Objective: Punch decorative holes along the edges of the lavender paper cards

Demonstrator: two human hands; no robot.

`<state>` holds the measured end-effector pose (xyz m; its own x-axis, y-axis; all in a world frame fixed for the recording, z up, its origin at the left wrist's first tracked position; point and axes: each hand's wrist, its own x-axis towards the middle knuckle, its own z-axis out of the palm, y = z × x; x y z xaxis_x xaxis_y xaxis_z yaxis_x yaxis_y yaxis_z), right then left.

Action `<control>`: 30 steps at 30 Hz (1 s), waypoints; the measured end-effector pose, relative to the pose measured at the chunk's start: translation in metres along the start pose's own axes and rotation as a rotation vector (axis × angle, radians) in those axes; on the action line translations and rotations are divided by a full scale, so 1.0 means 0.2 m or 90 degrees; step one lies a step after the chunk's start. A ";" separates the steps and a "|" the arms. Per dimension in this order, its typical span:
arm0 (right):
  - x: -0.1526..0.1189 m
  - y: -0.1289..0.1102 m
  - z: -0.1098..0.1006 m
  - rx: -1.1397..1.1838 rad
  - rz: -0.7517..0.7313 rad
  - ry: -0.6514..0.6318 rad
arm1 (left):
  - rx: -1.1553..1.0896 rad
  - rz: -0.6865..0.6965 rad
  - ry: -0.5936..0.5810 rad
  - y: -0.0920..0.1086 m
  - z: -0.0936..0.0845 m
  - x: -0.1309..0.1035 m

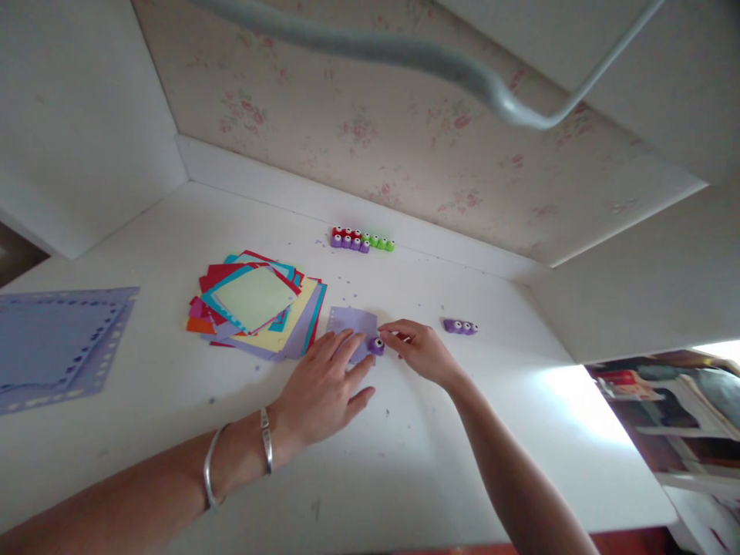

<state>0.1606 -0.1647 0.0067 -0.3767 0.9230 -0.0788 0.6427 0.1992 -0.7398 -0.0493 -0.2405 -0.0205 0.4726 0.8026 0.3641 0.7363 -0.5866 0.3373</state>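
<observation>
A small purple sheet of paper (354,318) lies on the white table, with tiny holes along its left edge. My left hand (327,378) rests over its lower part, fingers spread. At the sheet's right edge sits a purple punch (375,346) with a white and black top. My right hand (417,348) is just right of the punch, thumb and forefinger drawn together at the sheet's edge; whatever they hold is too small to make out.
Layered coloured papers (257,297) lie left of the sheet. Larger purple sheets (52,339) are at the far left. Red, green and purple punches (350,241) stand near the back wall, and several purple ones (461,327) to the right. Paper bits dot the white table (370,478).
</observation>
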 end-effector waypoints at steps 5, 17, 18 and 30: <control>0.03 -0.05 -0.02 -0.041 0.006 -0.093 | -0.015 -0.020 -0.040 0.02 0.09 -0.05; 0.05 -0.05 -0.02 -0.029 0.057 -0.131 | -0.012 -0.026 -0.057 0.00 0.09 -0.05; 0.05 -0.04 -0.01 -0.028 0.068 -0.129 | -0.012 -0.025 -0.056 0.00 0.09 -0.05; 0.09 -0.01 0.01 0.055 0.251 -0.140 | -0.013 -0.034 -0.052 0.00 0.09 -0.05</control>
<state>0.1513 -0.1480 0.0061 -0.2535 0.8290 -0.4984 0.7110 -0.1897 -0.6771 -0.0454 -0.2463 -0.0398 0.4712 0.8386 0.2734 0.7519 -0.5440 0.3724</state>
